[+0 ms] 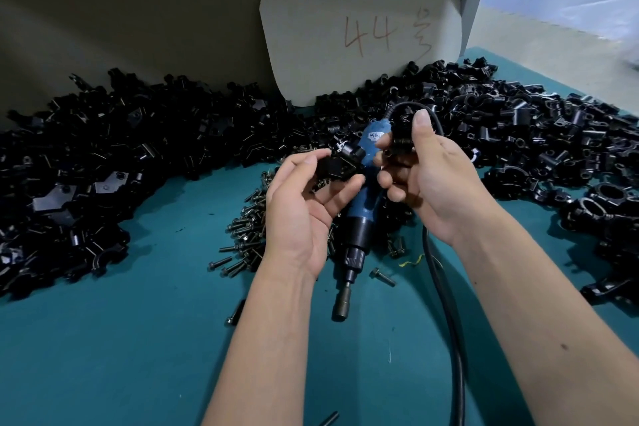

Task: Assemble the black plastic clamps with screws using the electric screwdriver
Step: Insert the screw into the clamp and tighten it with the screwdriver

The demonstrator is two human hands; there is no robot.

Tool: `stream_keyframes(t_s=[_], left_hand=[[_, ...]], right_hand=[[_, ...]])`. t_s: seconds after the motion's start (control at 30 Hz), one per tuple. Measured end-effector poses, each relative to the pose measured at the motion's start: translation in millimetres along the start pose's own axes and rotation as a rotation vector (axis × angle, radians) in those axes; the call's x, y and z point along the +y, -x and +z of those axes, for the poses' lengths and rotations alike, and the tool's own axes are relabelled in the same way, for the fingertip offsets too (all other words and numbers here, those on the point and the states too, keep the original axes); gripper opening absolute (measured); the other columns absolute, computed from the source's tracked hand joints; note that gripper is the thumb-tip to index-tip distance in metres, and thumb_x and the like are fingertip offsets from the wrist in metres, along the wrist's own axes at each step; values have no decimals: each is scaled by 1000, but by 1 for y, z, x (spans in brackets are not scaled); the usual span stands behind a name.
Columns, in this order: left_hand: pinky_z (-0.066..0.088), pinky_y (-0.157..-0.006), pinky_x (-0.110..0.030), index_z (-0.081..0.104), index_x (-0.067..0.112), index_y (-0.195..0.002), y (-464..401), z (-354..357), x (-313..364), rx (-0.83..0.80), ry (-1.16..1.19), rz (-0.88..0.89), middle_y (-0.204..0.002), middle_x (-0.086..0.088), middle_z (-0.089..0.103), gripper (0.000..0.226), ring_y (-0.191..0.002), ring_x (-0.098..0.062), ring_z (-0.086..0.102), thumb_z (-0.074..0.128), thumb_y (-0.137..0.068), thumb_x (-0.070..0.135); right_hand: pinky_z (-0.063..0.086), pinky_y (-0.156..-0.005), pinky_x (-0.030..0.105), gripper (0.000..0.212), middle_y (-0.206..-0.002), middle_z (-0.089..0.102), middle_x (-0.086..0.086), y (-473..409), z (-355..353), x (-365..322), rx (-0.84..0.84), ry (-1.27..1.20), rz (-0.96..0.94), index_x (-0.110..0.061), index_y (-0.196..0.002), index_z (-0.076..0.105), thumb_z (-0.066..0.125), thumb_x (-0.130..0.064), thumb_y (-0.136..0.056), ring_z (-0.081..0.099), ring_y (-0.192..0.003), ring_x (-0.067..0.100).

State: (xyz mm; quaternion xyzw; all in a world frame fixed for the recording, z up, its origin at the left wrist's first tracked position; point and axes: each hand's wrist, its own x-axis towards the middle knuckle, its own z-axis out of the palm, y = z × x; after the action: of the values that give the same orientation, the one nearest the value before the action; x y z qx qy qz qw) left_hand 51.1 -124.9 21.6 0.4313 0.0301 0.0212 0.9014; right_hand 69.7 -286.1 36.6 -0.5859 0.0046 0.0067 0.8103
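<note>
My left hand (pixel 301 204) holds a black plastic clamp piece (pixel 340 161) between thumb and fingers, above the table. My right hand (pixel 432 176) grips another black clamp piece (pixel 401 135), with the thumb lying along its top. The two pieces are close together but apart. The blue electric screwdriver (pixel 361 214) lies on the green mat (pixel 138 339) under and between my hands, its socket bit (pixel 342 304) pointing toward me. A heap of dark screws (pixel 247 235) lies just left of the screwdriver.
Large piles of black clamp parts spread across the back left (pixel 103 149) and back right (pixel 518 124) of the mat. A grey card marked 44 (pixel 363 34) leans on the back wall. The screwdriver's black cable (pixel 446 304) runs toward me under my right forearm. Loose screws (pixel 382 277) lie nearby.
</note>
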Motion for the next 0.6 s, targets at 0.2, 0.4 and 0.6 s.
stream_keyframes(t_s=[0.2,0.4,0.6], left_hand=[[65,-80,-39,70,6,-100,2,2,0,-88,-4,13,-89,-7,76,17,-82,-36,76,53,-102,8],[62,-77,-32,72,9,-106,3,0,-2,-142,-35,25,-102,-21,73,30,-87,-35,77,67,-87,-14],[62,-67,-28,71,3,-102,-1,1,-11,-98,-361,213,-88,-7,75,30,-71,-25,75,83,-79,17]], right_hand=[[49,-54,20,42,-75,68,-2,-2,-1,2,-87,-21,-60,-8,-119,72,48,-40,-109,58,-63,8],[50,-58,20,30,-91,72,3,-3,-2,3,-185,10,-106,-12,-119,75,56,-30,-107,62,-70,10],[38,-42,20,39,-72,58,4,-3,-4,6,-137,119,-131,3,-98,70,60,-35,-104,52,-57,12]])
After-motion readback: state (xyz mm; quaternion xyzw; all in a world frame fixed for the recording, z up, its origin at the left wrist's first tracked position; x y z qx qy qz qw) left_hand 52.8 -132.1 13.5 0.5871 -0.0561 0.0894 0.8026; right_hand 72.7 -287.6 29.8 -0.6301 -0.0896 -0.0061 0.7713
